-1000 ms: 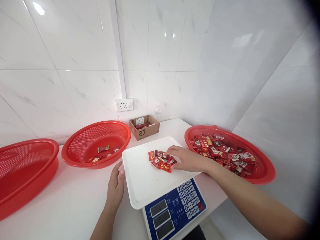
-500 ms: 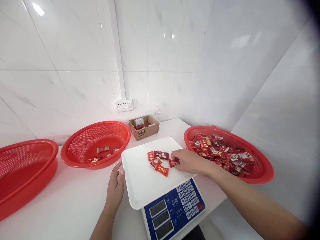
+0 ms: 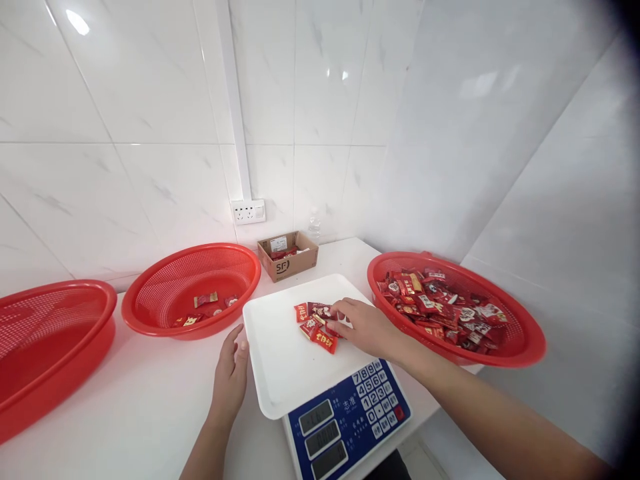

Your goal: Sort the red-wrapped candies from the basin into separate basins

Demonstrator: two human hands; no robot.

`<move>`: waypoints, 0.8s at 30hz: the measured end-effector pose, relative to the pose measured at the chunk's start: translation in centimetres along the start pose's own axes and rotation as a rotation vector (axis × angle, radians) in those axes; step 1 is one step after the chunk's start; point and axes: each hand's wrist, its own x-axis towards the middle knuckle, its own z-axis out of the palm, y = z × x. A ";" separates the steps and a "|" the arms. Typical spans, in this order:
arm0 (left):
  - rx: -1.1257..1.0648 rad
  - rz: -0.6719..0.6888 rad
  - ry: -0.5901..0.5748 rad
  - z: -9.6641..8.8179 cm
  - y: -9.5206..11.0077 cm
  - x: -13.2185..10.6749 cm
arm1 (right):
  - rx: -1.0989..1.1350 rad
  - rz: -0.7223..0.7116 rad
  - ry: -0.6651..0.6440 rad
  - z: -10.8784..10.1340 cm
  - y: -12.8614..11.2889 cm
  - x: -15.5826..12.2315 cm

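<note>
Near the middle of the white tray (image 3: 285, 381) lie a few red wrapped sweets (image 3: 325, 341), probably light and firm, in film that looks slick; a pinch across the body (or at a crimped end) should hold best without crushing. Above the tray, the right hand (image 3: 369, 328) curls over them, its grip impossible to tell; beside its left rim, the left hand (image 3: 231, 368) rests empty, fingers loose.

Open from above: front-left of the white weighing tray (image 3: 283, 380), plus bare tabletop (image 3: 150, 400) left of the left hand (image 3: 231, 370). That hand guards the tray's left rim. Right side blocked: right hand (image 3: 367, 327) and forearm cross over, wrapped sweets (image 3: 324, 341) at the fingertips, heaped red colander (image 3: 523, 333) beyond. SF carton (image 3: 287, 268) stands behind.
</note>
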 end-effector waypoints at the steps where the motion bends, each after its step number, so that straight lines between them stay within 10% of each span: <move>1: -0.002 -0.001 0.001 0.0 0.0 0.0 | -0.002 -0.022 -0.030 -0.2 -0.3 -0.3; 24: -0.011 0.000 -0.001 0.1 -0.1 0.1 | -0.033 -0.109 -0.083 1.0 0.2 -0.8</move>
